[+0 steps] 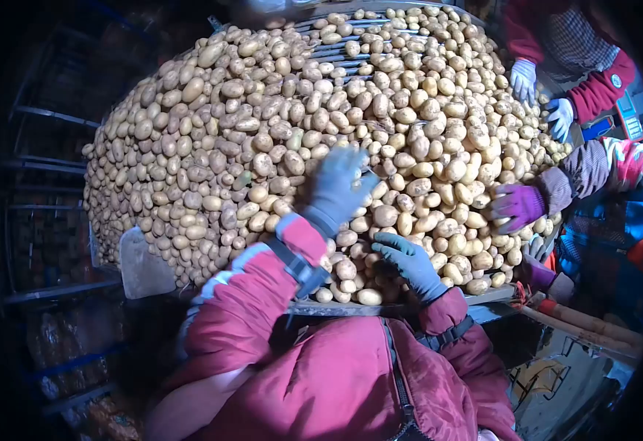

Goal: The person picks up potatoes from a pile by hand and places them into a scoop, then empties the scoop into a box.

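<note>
Just inside the near edge of the surface [483,298], the right hand [411,269] arches palm down over potatoes [369,297], fingers loosely bent; its underside is hidden, so whether they grip one cannot be told. Farther in, the left hand [338,187] reaches forward over the heap, blurred, fingers spread open, thumb out to the right. Potatoes bury most of the surface. At its right edge, a co-worker's purple glove [520,207] touches potatoes; beyond, another person's white gloves [523,79] reach in, the body cut off. Metal bars [329,53] show toward the far edge.
</note>
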Tool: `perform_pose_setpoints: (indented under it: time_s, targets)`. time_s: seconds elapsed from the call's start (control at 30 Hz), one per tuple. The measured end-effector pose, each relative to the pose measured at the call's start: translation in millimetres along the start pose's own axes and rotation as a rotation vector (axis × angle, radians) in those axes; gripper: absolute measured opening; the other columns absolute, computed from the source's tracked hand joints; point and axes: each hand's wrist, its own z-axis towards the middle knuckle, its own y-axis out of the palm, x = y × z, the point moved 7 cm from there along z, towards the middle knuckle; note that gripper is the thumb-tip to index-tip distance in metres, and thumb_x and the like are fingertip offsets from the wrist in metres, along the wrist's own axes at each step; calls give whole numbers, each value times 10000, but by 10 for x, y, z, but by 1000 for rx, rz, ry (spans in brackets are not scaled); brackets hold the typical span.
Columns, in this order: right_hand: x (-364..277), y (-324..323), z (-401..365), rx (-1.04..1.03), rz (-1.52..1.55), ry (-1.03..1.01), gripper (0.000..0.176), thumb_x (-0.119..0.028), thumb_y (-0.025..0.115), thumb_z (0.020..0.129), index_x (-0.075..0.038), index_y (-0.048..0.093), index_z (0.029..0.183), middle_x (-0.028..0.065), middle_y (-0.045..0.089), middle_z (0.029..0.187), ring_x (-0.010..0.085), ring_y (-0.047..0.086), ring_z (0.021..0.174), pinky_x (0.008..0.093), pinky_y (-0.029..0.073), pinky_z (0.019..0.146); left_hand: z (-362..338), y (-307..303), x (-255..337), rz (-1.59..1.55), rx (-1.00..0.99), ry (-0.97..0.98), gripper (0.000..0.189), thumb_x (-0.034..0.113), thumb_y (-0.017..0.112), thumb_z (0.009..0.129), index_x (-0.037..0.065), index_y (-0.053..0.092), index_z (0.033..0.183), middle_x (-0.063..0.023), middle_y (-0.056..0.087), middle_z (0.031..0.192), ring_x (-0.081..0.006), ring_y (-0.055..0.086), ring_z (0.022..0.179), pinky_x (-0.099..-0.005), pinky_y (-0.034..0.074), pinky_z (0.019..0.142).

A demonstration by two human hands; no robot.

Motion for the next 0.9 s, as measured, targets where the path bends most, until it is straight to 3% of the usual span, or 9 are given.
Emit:
perform_pose_setpoints:
  time_s: [0.03,0.1,0.37,0.4,0.5,0.53,0.57,0.7,0.9]
  targets:
    - [-14,39,-23,-4,1,4,430,-229,671,990,-31,647,1371,39,738,1200,95,680,1000,234,549,825,-100,-345,-229,4,266,-52,587,481,656,951,92,617,1389,-162,593,1397,-358,493,1340,-463,308,1203]
    - [-115,193,-42,-107,-265,-114,438,-235,670,994,-30,638,1380,47,725,1239,108,676,1037,240,548,858,101,-28,-539,102,-78,6,571,473,665,939,125,608,1388,-126,594,1382,-341,521,1289,-513,270,1218]
    - [78,40,278,-23,84,-29,569,-141,637,1013,-35,460,1543,84,605,1432,162,654,1141,294,542,966,-821,322,-60,5,-265,33,586,316,705,869,244,553,1430,-48,592,1270,-276,537,1225,-587,306,1164]
    - [-18,11,330,-7,139,-37,575,-126,630,1016,-40,446,1554,80,605,1431,159,658,1129,295,545,964,-1044,567,-275,-347,-74,43,563,282,685,873,244,565,1422,-53,593,1258,-280,528,1216,-571,321,1152]
    - [-156,-194,534,1,189,-182,600,-90,622,1018,-58,415,1580,66,604,1424,146,658,1111,291,548,952,-1383,483,-411,-415,-67,42,555,277,689,867,227,585,1411,-64,587,1330,-302,504,1287,-551,328,1152]
    - [-119,-429,672,137,-117,-364,643,-118,659,1004,-57,400,1589,75,600,1423,134,645,1111,280,538,956,-1490,-233,-183,-167,24,205,584,283,695,866,221,574,1435,-74,566,1405,-313,483,1333,-553,339,1146]
    - [-624,-384,478,230,-326,-186,691,-170,690,991,-37,382,1595,88,593,1433,142,625,1159,280,516,989,-1597,-119,-296,-376,-85,98,606,299,696,885,208,555,1467,-112,538,1457,-343,479,1344,-535,374,1133]
    - [-804,-1056,554,323,-74,-336,604,-257,624,1030,-21,445,1557,101,535,1516,216,584,1305,344,483,1076,-1992,-801,-624,-305,84,-13,641,273,716,909,138,522,1505,-180,508,1482,-386,496,1342,-490,409,1133]
    - [-330,-870,409,340,-73,-371,431,-275,586,1048,-30,613,1401,99,698,1287,164,701,1073,284,584,794,-2958,-1379,-2575,52,519,-494,668,256,778,861,106,555,1472,-213,491,1490,-409,488,1335,-500,393,1145]
